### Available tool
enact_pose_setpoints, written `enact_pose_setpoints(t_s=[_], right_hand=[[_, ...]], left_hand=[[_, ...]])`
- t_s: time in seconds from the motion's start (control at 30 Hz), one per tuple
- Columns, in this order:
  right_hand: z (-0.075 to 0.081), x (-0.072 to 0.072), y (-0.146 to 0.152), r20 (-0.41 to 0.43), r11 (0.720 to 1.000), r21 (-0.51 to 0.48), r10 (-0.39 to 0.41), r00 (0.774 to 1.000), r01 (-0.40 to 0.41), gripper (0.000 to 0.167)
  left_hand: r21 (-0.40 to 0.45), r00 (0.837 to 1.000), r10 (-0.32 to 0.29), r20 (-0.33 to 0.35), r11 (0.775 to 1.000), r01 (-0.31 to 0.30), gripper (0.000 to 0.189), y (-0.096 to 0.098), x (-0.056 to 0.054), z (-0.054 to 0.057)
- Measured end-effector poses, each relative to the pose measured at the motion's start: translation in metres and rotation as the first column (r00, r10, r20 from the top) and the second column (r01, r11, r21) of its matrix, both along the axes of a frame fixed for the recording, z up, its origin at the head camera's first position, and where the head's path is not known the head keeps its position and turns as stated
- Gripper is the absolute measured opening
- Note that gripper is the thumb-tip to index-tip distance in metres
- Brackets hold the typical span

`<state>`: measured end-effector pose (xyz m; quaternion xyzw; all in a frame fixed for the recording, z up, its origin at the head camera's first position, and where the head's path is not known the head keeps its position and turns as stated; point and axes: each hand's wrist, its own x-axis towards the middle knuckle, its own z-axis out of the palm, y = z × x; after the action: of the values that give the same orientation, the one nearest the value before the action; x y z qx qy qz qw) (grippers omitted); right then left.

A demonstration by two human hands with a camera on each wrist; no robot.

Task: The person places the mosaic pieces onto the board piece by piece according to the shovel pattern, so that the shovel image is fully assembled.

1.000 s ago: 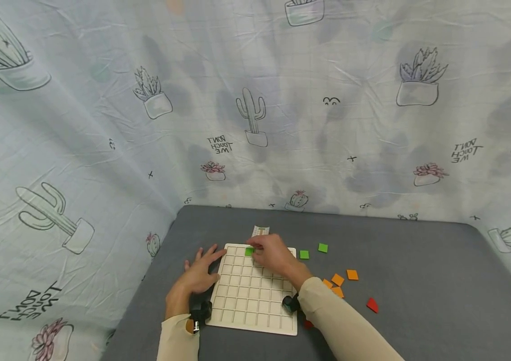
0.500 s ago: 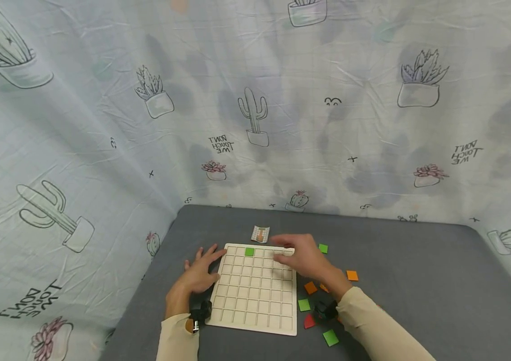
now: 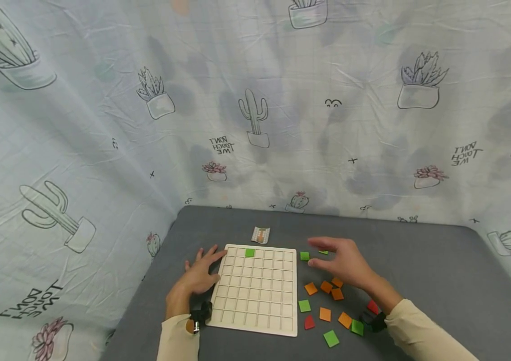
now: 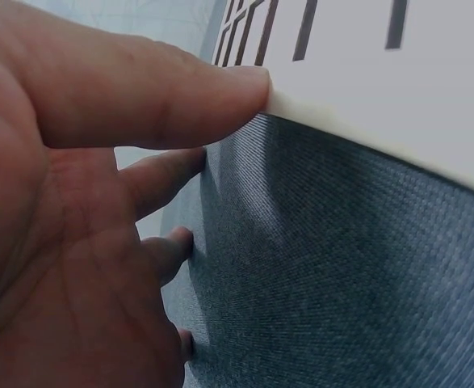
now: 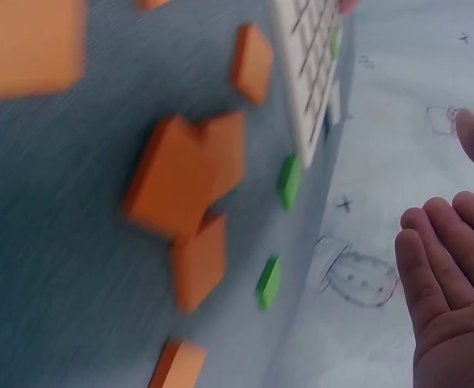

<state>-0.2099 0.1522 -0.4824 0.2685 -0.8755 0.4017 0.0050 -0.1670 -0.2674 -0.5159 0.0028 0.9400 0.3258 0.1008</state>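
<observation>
A cream grid board (image 3: 255, 291) lies on the grey table, with one green square tile (image 3: 249, 252) set in a cell of its far row. My left hand (image 3: 199, 273) rests spread at the board's left edge; in the left wrist view its thumb (image 4: 196, 97) touches the rim. To the right of the board, my right hand (image 3: 343, 260) is held over the table, thumb and fingers apart with nothing between them. Two green tiles lie near it, one (image 3: 304, 256) beside the board's far right corner and another (image 3: 323, 251) partly covered by the hand.
Several orange tiles (image 3: 325, 314) are scattered right of the board, some overlapping. Among them lie more green tiles (image 3: 331, 338) and red pieces (image 3: 309, 322). Behind the board is a small printed card (image 3: 261, 234). A patterned curtain (image 3: 372, 125) surrounds the table.
My right hand has left the green tile in the board's far row and moved right, off the board, uncovering the card and the loose tiles. The left hand has stayed put.
</observation>
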Motion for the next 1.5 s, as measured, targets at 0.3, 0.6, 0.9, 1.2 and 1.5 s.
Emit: enact_pose_setpoints(t_s=[0.3,0.6,0.9,1.2,1.5], right_hand=[[-0.008,-0.002,0.038,-0.015,0.997,0.069,-0.035,0.999,0.036,0.057],[-0.015,-0.009,0.055,-0.032,0.996,0.075,-0.049,0.998,0.052,0.056],[-0.022,-0.024,0.054,-0.008,0.994,0.094,-0.059,0.998,0.06,0.054],[-0.033,-0.039,0.049,0.006,0.992,0.107,-0.061,0.998,0.06,0.053],[-0.043,-0.053,0.04,-0.016,0.989,0.138,-0.057,0.998,0.059,0.049]], left_hand=[[0.01,1.0,-0.009,-0.012,1.0,0.01,0.074,-0.002,0.0,-0.002],[0.015,1.0,-0.021,-0.017,1.0,0.021,0.073,-0.005,0.001,-0.002],[0.019,1.0,-0.021,-0.022,1.0,0.022,0.072,-0.004,0.0,-0.001],[0.015,1.0,-0.014,-0.021,1.0,0.014,0.073,-0.003,0.001,0.0],[0.023,1.0,-0.016,-0.021,1.0,0.016,0.073,-0.003,0.001,-0.001]])
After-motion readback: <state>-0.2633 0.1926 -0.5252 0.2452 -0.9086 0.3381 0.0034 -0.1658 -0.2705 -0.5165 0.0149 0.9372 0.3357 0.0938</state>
